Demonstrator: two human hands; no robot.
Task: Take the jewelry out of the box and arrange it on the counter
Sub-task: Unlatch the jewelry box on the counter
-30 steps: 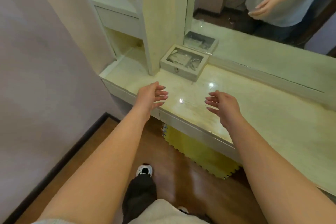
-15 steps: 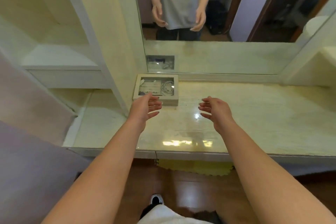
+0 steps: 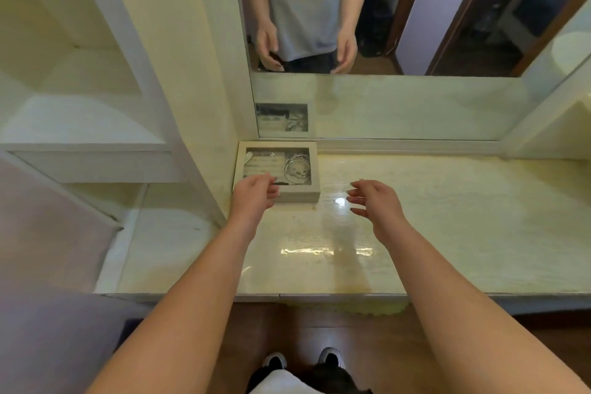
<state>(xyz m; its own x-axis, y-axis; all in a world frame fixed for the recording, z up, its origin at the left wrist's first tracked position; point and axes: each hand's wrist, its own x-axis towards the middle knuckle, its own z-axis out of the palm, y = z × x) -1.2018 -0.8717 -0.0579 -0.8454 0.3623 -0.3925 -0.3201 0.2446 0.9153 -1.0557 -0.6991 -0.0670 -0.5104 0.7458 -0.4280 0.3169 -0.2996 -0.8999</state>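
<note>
A beige jewelry box [image 3: 315, 169] with a glass-windowed lid sits at the counter's back left corner, against the mirror. Through the lid I see silver bangles [image 3: 297, 168] on the right and small pieces on a cushioned insert [image 3: 263, 163] on the left. My left hand [image 3: 254, 197] hovers over the box's front left corner with relaxed fingers, holding nothing. My right hand [image 3: 374, 201] floats above the counter just right of the box, fingers spread loosely, empty.
The glossy cream counter [image 3: 447, 217] stretches right of the box. A mirror [image 3: 383, 41] rises behind it, reflecting the person. Open shelves [image 3: 80, 125] and a vertical panel [image 3: 198, 105] stand to the left. The counter's front edge [image 3: 319, 296] is near my body.
The view has swung to face the counter squarely and moved closer. Both hands have advanced toward the box, the left one now over its front corner.
</note>
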